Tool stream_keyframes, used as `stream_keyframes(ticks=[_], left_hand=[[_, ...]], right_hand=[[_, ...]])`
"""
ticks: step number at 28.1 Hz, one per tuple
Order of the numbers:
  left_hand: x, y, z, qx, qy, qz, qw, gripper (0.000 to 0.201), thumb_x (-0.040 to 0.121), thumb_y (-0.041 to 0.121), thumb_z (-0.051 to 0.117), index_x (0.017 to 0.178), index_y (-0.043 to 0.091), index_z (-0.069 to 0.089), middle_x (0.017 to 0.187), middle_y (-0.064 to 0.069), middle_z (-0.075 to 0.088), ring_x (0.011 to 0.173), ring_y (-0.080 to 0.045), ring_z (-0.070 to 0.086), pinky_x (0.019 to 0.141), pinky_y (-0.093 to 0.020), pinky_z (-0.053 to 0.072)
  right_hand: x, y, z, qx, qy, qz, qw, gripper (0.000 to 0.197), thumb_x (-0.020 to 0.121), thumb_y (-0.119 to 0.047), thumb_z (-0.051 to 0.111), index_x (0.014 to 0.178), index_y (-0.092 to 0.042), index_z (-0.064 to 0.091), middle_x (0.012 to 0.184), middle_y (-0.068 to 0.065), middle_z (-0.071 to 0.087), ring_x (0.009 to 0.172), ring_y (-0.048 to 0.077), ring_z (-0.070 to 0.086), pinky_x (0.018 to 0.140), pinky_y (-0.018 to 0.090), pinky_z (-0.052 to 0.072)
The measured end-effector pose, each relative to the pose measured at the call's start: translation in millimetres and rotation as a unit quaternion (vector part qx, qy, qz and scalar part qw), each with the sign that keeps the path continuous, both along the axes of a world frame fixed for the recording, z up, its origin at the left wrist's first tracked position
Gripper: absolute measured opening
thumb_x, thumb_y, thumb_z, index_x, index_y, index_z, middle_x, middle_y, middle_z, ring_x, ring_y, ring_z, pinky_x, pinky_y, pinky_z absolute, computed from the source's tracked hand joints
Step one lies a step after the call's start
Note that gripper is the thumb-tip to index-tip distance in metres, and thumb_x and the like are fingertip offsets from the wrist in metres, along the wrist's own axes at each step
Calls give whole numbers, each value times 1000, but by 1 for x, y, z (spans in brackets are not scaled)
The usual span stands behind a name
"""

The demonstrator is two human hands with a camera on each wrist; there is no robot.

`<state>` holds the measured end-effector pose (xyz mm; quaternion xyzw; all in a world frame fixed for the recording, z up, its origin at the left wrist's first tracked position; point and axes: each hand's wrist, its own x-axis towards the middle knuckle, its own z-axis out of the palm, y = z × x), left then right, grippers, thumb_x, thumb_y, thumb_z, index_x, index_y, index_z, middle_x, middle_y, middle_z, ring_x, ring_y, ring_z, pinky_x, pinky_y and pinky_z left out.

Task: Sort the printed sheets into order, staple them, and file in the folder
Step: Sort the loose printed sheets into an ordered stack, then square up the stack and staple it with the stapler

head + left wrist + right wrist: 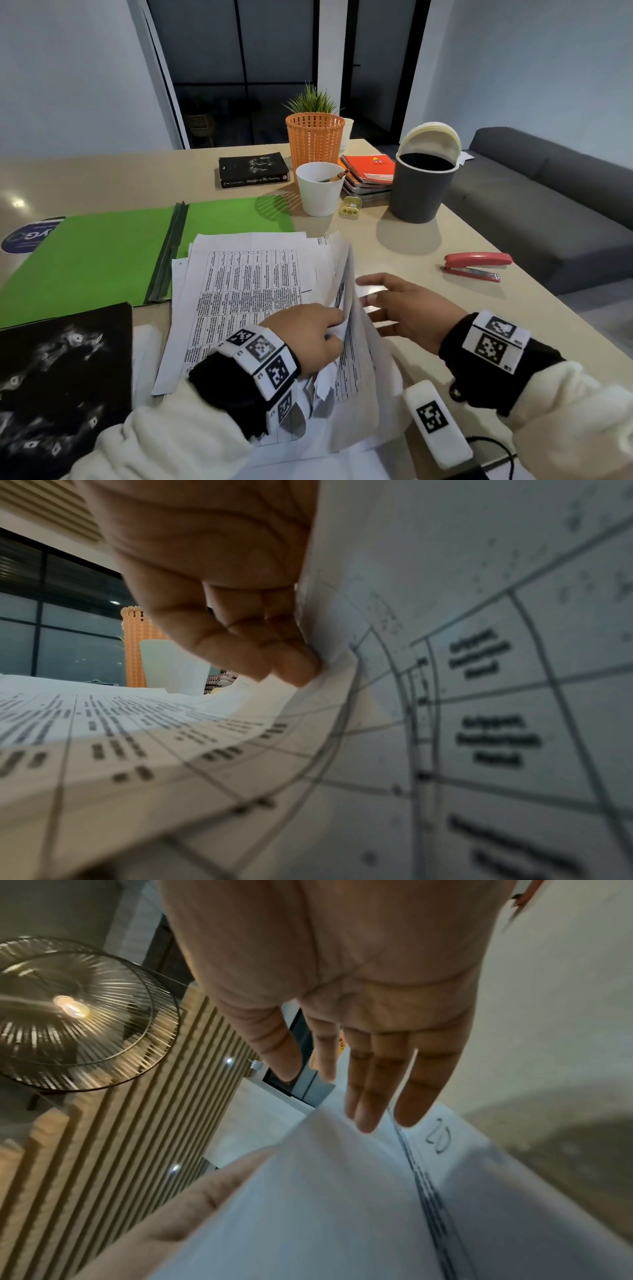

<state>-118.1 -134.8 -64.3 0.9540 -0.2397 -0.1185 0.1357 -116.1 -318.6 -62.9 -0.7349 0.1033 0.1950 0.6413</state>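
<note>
A loose pile of printed sheets [246, 291] with tables lies mid-table, partly over the open green folder [102, 253]. My left hand [337, 322] pinches the right edge of the upper sheets and has them curled up on edge. In the left wrist view the fingertips [294, 669] press the bent sheet [479, 669]. My right hand [373, 305] hovers open just right of the raised sheets, fingers spread. The right wrist view shows its straight fingers [366, 1096] over a sheet [325, 1191] marked "20". The red stapler [476, 265] lies further right, untouched.
Behind the sheets stand a white cup [320, 188] with pencils, an orange basket [315, 137], a grey bin [423, 185] with its lid up, spiral notebooks [368, 171] and a black book [253, 169]. A black-patterned cover [65, 377] lies front left; a white tagged device [436, 423] front right.
</note>
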Motion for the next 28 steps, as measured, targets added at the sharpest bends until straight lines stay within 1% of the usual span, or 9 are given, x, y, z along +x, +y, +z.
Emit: stream_keyframes(ticks=[2, 4, 7, 9, 13, 16, 20, 23, 28], left_hand=[[0, 1, 1, 0, 5, 0, 1000, 21, 88, 27, 42, 68, 23, 37, 72, 5, 44, 64, -14, 44, 53, -25, 30], [-1, 2, 4, -6, 24, -8, 1000, 11, 91, 39, 44, 92, 29, 49, 85, 7, 53, 77, -16, 51, 63, -26, 38], [-1, 12, 14, -44, 106, -1, 993, 53, 81, 73, 37, 126, 45, 36, 99, 11, 60, 84, -9, 59, 82, -32, 48], [4, 29, 22, -104, 142, 49, 983, 76, 69, 80, 26, 136, 44, 28, 111, 8, 58, 92, -9, 59, 90, -34, 47], [29, 92, 21, -93, 107, 238, 961, 73, 83, 68, 39, 143, 29, 26, 140, -3, 43, 117, -21, 51, 97, -35, 40], [47, 134, 9, -75, 162, 337, 925, 80, 83, 67, 45, 146, 23, 23, 152, -5, 28, 131, -27, 40, 107, -41, 35], [65, 146, -3, -67, 186, 374, 906, 91, 80, 69, 48, 149, 20, 15, 156, -5, 18, 138, -28, 29, 111, -43, 30], [75, 141, -8, -28, 181, 383, 905, 92, 81, 67, 49, 150, 18, 10, 156, -7, 18, 137, -29, 31, 107, -38, 33], [87, 140, -23, -28, 159, 407, 899, 100, 74, 48, 71, 149, 13, 14, 146, -12, 38, 120, -31, 50, 96, -35, 44]], right_hand=[[1, 0, 1, -6, 6, -19, 1000, 27, 93, -13, 53, 117, -24, 54, 103, 9, 66, 86, 22, 62, 78, 37, 53], [0, -1, 0, -40, 18, -32, 999, 24, 93, -23, 55, 116, -18, 56, 114, 12, 65, 96, 26, 62, 86, 41, 52], [-6, -5, -6, -56, 56, -45, 996, 30, 91, -33, 57, 112, -11, 62, 114, 13, 66, 103, 29, 63, 87, 43, 52], [-7, -7, -7, -29, 77, -51, 995, 35, 91, -34, 58, 114, -8, 61, 111, 12, 65, 96, 28, 62, 77, 39, 53], [-1, -7, -4, 8, 107, -54, 993, 37, 91, -33, 59, 114, -5, 61, 101, 12, 62, 82, 26, 59, 66, 32, 50], [10, 1, -2, -3, 113, -67, 991, 38, 89, -31, 62, 116, -5, 58, 110, 16, 64, 86, 29, 60, 66, 33, 51], [23, 6, -5, -83, 104, -86, 987, 31, 89, -31, 61, 105, -4, 58, 96, 13, 56, 79, 26, 53, 62, 31, 46], [27, 2, -7, -77, 131, -83, 985, 25, 89, -31, 61, 95, -8, 55, 87, 12, 49, 74, 25, 45, 62, 29, 43], [37, 1, -15, -70, 142, -77, 984, 52, 77, -38, 70, 116, -5, 58, 92, 12, 53, 81, 26, 51, 69, 32, 48]])
